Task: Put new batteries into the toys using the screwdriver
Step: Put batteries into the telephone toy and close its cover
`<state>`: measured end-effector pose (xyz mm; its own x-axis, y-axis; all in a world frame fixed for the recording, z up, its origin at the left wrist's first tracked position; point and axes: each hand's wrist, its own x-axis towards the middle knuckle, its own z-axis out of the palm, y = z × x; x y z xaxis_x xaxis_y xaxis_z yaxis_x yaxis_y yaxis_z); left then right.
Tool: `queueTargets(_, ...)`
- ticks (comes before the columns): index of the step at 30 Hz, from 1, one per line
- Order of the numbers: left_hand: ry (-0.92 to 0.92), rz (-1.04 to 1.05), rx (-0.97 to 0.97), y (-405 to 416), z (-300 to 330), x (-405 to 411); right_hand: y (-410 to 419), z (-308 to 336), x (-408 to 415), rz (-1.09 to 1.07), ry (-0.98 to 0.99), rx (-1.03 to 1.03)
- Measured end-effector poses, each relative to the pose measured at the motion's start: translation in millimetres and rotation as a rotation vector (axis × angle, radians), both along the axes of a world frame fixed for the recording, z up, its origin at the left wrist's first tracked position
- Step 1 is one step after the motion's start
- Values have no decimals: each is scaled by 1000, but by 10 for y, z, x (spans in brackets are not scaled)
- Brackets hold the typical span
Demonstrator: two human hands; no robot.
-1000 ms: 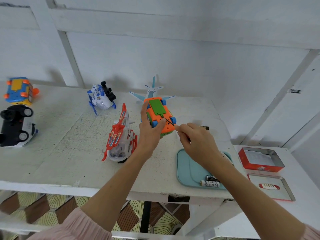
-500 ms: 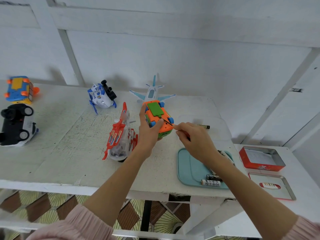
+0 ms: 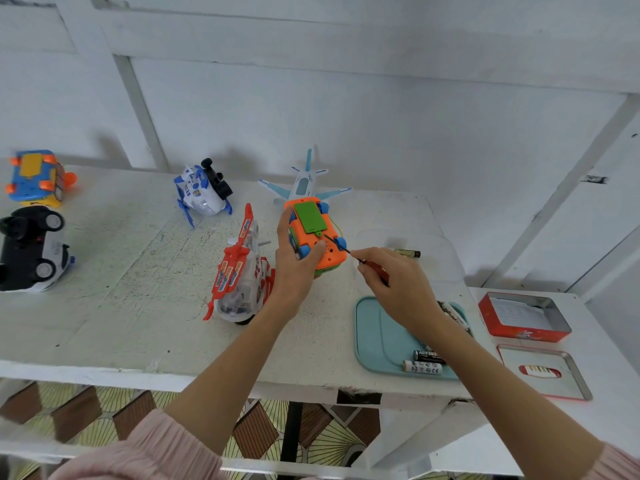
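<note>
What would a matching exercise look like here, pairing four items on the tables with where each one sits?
Things:
1. orange toy car
2. screwdriver
3. batteries
4. red tin

Places:
A. on the teal tray
B. gripped by the left hand
C. on the side table at far right
D. pinched by the right hand, tip at the car's green cover

Pairs: 1-B, 2-D, 3-A, 4-C

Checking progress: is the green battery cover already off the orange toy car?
No, the green battery cover sits closed on the orange toy car.
</note>
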<state>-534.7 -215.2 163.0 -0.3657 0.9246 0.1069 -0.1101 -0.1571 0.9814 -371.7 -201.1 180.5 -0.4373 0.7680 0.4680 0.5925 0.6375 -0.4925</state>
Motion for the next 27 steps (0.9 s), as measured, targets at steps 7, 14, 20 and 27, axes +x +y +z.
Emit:
queueTargets(7, 48, -40, 77, -47, 59, 0, 4, 32, 139, -68, 45, -12)
queueTargets(14, 162, -60, 127, -38, 46, -40, 66, 168, 230, -106, -11, -103)
queueTargets(20, 328, -57, 134, 7, -23, -108, 133, 241, 307, -147, -67, -82)
queueTargets(27, 645, -36, 120, 48, -66, -211, 84, 282, 369, -162, -170, -106)
